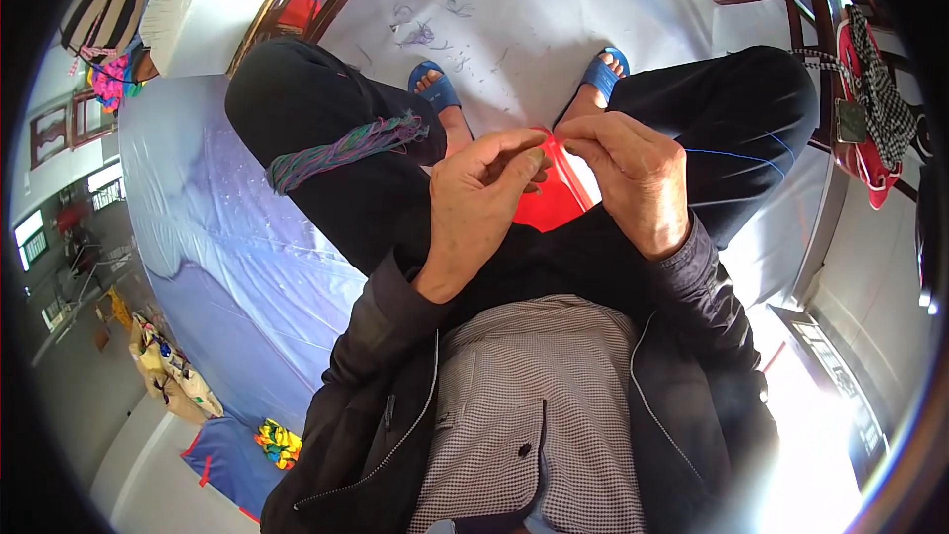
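My left hand (484, 203) and my right hand (638, 176) are raised in front of my lap, fingertips pinched and close together. A bright red piece (554, 196), cloth or plastic, shows between and below them, its narrow top near the fingertips. What my left fingers pinch is too small to make out. A thin blue thread (736, 153) runs from the outer side of my right hand over my right thigh, its near end hidden in that hand. Across my left thigh lies a skein of multicoloured thread (346, 150) in purple and green.
Thread scraps (420, 33) litter the pale floor beyond my blue slippers (435, 85). A wooden frame (287, 0) stands far left. At right, a wooden chair (801, 15) has a red bag (855, 129) and checked cloth hanging from it. A bluish sheet (237, 237) spreads left.
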`<act>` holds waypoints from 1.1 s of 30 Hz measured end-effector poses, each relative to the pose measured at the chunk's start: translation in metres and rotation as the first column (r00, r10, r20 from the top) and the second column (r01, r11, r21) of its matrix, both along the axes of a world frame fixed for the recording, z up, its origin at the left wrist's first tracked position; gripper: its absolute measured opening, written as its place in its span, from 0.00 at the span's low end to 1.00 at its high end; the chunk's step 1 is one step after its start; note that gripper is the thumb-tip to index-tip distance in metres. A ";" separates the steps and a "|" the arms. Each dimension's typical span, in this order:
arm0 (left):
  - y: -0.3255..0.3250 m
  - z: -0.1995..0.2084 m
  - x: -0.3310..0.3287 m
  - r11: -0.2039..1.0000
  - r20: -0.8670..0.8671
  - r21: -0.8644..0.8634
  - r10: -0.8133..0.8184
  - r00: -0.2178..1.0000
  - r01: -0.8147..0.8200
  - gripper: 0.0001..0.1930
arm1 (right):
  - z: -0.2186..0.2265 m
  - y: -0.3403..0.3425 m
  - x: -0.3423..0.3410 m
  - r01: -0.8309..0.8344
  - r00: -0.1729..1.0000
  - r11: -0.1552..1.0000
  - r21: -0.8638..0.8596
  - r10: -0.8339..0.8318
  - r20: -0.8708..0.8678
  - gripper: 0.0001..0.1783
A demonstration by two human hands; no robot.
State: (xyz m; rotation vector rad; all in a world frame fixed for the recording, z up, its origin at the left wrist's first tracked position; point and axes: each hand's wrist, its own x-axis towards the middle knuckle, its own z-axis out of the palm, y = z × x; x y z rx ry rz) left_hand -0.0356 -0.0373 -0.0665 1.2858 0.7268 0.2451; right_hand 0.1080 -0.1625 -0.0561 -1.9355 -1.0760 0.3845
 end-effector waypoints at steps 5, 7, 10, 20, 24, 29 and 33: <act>0.001 0.000 0.004 1.000 -0.006 -0.018 -0.013 1.000 0.013 0.11 | 0.000 0.000 0.000 0.005 1.000 1.000 0.016 -0.006 0.023 0.05; 0.001 0.000 0.004 1.000 -0.008 -0.018 -0.019 1.000 0.019 0.11 | 0.001 0.000 0.000 0.004 0.999 1.000 0.019 -0.004 0.034 0.05; 0.000 0.002 0.003 0.999 -0.024 -0.029 -0.032 0.999 0.031 0.11 | 0.001 -0.001 0.000 0.035 0.999 0.999 -0.009 -0.035 0.007 0.03; -0.004 0.004 0.011 0.997 0.041 -0.071 -0.034 0.999 0.037 0.10 | -0.004 -0.003 -0.005 0.034 0.999 0.999 -0.003 -0.034 -0.003 0.03; -0.006 0.003 0.012 0.996 0.070 -0.072 -0.040 0.997 0.045 0.09 | -0.003 -0.006 -0.005 0.024 1.000 1.000 0.000 -0.024 -0.018 0.03; -0.008 -0.003 0.011 0.997 0.085 -0.052 -0.052 0.995 0.057 0.09 | -0.003 -0.009 -0.007 0.028 0.998 0.999 0.031 -0.027 -0.050 0.06; -0.008 -0.003 0.012 0.995 0.066 -0.075 -0.061 0.996 0.066 0.09 | 0.000 -0.010 -0.005 0.011 0.999 0.999 0.039 -0.009 -0.047 0.08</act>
